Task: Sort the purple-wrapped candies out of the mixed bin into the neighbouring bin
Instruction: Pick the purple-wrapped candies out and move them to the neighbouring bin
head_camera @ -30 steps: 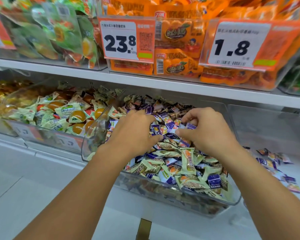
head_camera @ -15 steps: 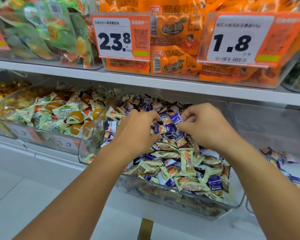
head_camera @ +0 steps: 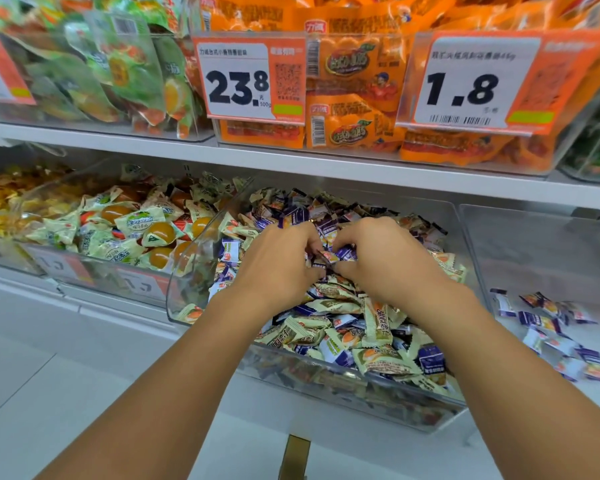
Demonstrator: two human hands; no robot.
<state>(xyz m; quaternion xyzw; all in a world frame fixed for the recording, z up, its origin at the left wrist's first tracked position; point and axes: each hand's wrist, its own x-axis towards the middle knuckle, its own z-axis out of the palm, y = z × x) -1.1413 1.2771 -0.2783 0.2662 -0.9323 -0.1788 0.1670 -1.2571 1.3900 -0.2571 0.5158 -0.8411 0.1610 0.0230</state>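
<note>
Head view: purple-wrapped candies (head_camera: 344,253) between both curled hands (head_camera: 329,263) in mixed bin (head_camera: 201,258).

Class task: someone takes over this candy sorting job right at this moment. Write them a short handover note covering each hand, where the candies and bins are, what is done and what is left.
Left hand: fingers curled into the pile in the mixed bin, pinching at purple-wrapped candies mid-bin.
Right hand: likewise curled, gripping the same cluster.
Neighbouring bin, to the right: a scatter of sorted purple candies lies on its floor.
Done: that small batch moved over.
Left: many purple wrappers remain among the pale green-wrapped candies, toward the back and the front edge. Carry the current pinch right, then keep picking.
</note>
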